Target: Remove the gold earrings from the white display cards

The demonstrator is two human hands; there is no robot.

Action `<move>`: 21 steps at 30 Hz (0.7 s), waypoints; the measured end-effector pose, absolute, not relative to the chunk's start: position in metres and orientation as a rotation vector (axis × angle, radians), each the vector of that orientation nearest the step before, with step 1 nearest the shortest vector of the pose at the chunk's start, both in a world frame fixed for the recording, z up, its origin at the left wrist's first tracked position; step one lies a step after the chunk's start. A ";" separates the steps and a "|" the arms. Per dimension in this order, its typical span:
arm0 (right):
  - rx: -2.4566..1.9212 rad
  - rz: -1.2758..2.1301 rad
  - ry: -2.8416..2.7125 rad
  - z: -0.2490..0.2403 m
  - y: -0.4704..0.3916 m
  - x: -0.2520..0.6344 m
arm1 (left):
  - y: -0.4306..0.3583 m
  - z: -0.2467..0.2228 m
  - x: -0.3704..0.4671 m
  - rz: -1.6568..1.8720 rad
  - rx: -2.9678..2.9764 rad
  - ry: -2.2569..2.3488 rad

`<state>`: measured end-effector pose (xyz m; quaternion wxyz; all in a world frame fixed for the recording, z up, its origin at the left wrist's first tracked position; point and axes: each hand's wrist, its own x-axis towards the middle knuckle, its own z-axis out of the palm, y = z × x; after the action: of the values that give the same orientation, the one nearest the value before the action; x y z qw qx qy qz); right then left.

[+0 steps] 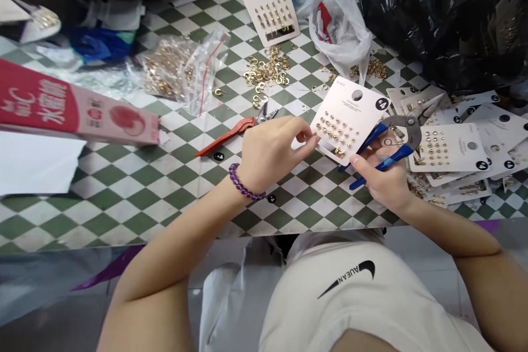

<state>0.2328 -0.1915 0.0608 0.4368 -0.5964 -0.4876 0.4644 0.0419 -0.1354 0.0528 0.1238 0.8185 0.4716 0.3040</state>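
My right hand (388, 179) is closed around blue-handled pliers (413, 131), whose metal jaws point up and right. Its thumb also pins the lower right corner of a white earring card (350, 96) bearing rows of small gold studs. At the card's left edge, the thumb and fingers of my left hand (276, 146) are pinched together. Whether a small part is between those fingertips cannot be seen. A purple bead bracelet (243, 184) circles the left wrist. Just beyond this hand lie red-handled pliers (226, 136), partly covered by it.
Gold clasps (268, 69) lie loose beyond my hands, beside a zip bag (169, 69) of gold pieces. Another earring card (268, 5) stands behind them. Stacked cards (449, 146) crowd the right, below a black plastic bag (437, 16). A pink box (78, 107) juts in from the left.
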 end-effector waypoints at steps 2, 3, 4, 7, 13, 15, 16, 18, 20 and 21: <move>-1.487 1.139 -1.239 0.064 -0.192 0.233 | -0.135 0.051 0.045 0.812 2.468 1.395; -1.482 1.140 -1.255 0.065 -0.192 0.233 | -0.135 0.050 0.046 0.764 2.510 1.391; -1.473 1.143 -1.267 0.066 -0.193 0.233 | -0.135 0.050 0.047 0.723 2.540 1.382; -1.456 1.164 -1.317 0.070 -0.193 0.232 | -0.135 0.048 0.048 0.700 2.543 1.366; -1.367 1.086 -1.475 0.088 -0.185 0.223 | -0.134 0.047 0.042 0.850 2.332 1.314; -1.342 1.065 -1.529 0.094 -0.180 0.219 | -0.131 0.048 0.039 0.898 2.180 1.271; -1.340 1.064 -1.549 0.097 -0.177 0.218 | -0.129 0.048 0.037 0.939 2.094 1.252; -1.340 1.064 -1.563 0.101 -0.172 0.214 | -0.125 0.046 0.035 1.038 1.911 1.224; -1.326 1.064 -1.556 0.102 -0.167 0.211 | -0.122 0.042 0.033 1.116 1.724 1.197; -1.311 1.067 -1.551 0.103 -0.165 0.209 | -0.121 0.040 0.033 1.131 1.631 1.172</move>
<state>0.2094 -0.1648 0.1029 0.4111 -0.5210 -0.6161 0.4241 0.0335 -0.1211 0.0399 0.4065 0.6466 0.4645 0.4483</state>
